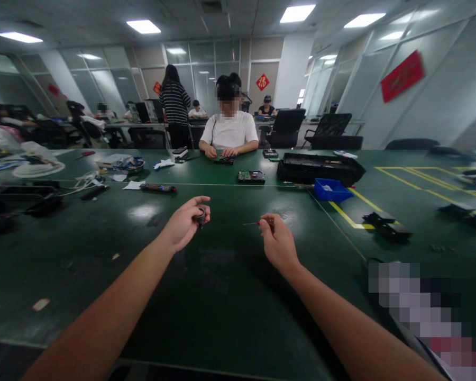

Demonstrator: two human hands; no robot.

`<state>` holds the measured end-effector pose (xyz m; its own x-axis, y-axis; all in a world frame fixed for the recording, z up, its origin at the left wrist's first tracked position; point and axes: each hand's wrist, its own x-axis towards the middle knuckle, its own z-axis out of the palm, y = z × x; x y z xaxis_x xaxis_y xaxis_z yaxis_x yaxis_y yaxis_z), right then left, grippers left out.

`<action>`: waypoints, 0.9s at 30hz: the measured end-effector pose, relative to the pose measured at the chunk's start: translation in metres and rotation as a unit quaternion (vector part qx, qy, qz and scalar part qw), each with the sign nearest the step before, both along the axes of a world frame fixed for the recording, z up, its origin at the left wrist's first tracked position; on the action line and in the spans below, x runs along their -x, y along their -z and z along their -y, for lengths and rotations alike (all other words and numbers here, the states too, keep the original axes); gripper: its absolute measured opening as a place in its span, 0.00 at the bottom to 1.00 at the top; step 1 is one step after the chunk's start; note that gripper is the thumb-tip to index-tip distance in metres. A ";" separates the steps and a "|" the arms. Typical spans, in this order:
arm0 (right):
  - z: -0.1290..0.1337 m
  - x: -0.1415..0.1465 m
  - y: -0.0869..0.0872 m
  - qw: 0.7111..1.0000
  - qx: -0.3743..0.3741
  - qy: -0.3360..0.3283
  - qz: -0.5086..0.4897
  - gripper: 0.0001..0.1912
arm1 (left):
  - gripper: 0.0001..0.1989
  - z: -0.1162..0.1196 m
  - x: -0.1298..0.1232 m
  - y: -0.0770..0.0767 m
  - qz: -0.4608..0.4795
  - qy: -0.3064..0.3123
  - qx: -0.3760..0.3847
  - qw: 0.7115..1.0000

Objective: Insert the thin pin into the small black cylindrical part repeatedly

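Note:
My left hand (182, 225) is raised over the green table, its thumb and fingers closed around a small dark rounded part (200, 216) whose kind I cannot make out. The index finger stretches out above that part. To the right, my right hand (280, 242) grips a thin screwdriver (250, 224), its slim shaft pointing left toward the other hand. A bit of red shows at the handle; the rest is hidden in my fingers. A gap separates the screwdriver's tip from the dark part.
Across the green table (222, 328) a person in a white shirt (232, 132) handles a circuit board. Nearer lie a green circuit board unit (251, 177), a black tray (321, 168), a blue bin (332, 189) and a dark electric screwdriver (157, 188). Black blocks (387, 225) lie right.

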<state>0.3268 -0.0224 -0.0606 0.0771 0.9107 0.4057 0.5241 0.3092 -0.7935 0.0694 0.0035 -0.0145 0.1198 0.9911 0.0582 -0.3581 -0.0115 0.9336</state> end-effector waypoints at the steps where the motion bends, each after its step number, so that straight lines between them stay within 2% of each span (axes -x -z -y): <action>1: 0.000 0.000 0.000 1.000 0.000 0.001 0.001 0.14 | 0.22 0.001 -0.010 0.002 -0.006 0.011 -0.004 1.000; 6: -0.002 0.000 0.002 1.000 -0.007 0.007 0.004 0.14 | 0.22 0.008 -0.051 0.018 -0.071 0.051 -0.016 0.996; 10: -0.002 0.001 0.002 1.000 -0.014 0.008 0.007 0.13 | 0.20 0.015 -0.068 0.033 -0.199 0.063 -0.072 0.975; 13: 0.000 0.002 -0.001 1.000 -0.014 0.007 0.013 0.13 | 0.18 0.017 -0.068 0.044 -0.312 0.065 -0.129 0.939; 17: 0.003 0.003 -0.004 1.000 -0.012 -0.002 0.017 0.13 | 0.19 0.015 -0.059 0.055 -0.396 0.079 -0.183 0.896; 21: 0.004 0.003 -0.005 0.999 -0.018 -0.017 0.024 0.13 | 0.18 0.012 -0.054 0.061 -0.412 0.068 -0.196 0.887; 25: 0.002 0.004 -0.003 0.999 -0.010 -0.027 0.026 0.13 | 0.26 0.009 -0.053 0.067 -0.443 0.053 -0.202 0.872; 27: 0.002 0.005 -0.004 0.999 -0.007 -0.030 0.031 0.13 | 0.24 0.006 -0.052 0.070 -0.464 0.041 -0.205 0.861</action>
